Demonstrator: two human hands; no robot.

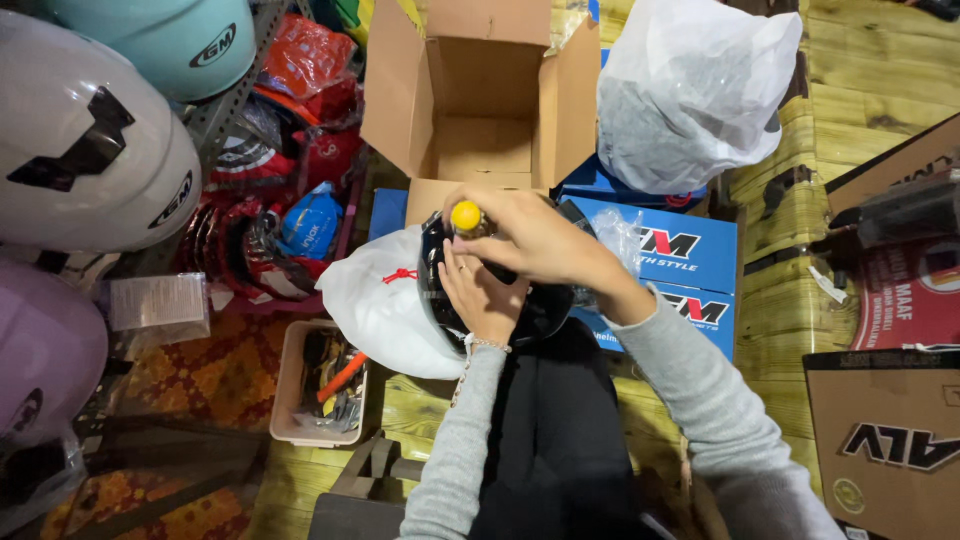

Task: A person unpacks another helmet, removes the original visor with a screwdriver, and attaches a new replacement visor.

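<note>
Right hand (540,238): curled over the top of a screwdriver with a yellow-capped handle (466,216); grip closed around the handle, fingers hiding most of it below the cap.
Left hand (482,295): palm and fingers pressed against the dark helmet (530,305), steadying it; grip loose and flat, holding nothing of its own. A thin bracelet sits at the wrist.
Dark helmet: rests on the person's lap, between both hands, mostly covered by them and by the grey sleeves; its visor area is hard to make out.
Screwdriver shaft: hidden; the tip cannot be seen.
White cloth bag (385,300): just left of the helmet, touching it, red tie on top.
Open cardboard box (480,100): beyond the hands, flaps up, inside looks empty.
Blue printed boxes (690,260): under and right of the helmet, partly hidden by the arm.
White plastic bag (690,90): upper right, contents blurred.
Small tool tray (322,385): on the wooden floor, lower left; contents unclear.
White helmets (90,150): cut off at the left edge.
</note>
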